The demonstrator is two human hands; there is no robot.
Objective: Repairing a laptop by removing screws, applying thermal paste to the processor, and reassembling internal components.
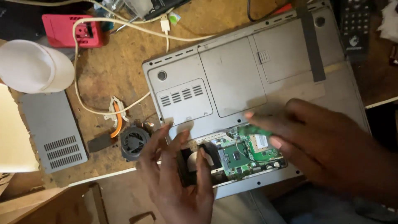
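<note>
A grey laptop (232,79) lies upside down on a wooden table, with one bottom bay uncovered and a green circuit board (240,155) showing. My right hand (327,145) reaches in from the right and pinches a small green module (253,132) just above the open bay; it is blurred. My left hand (178,174) hovers at the bay's left end with fingers spread, over a dark recess (188,159), and holds nothing.
A round black fan with a copper heat pipe (133,140) lies left of the laptop. A grey vented cover panel (52,130), a white cap (35,66), a red box (72,30), a white cable (124,25) and a black remote (354,25) also sit on the table.
</note>
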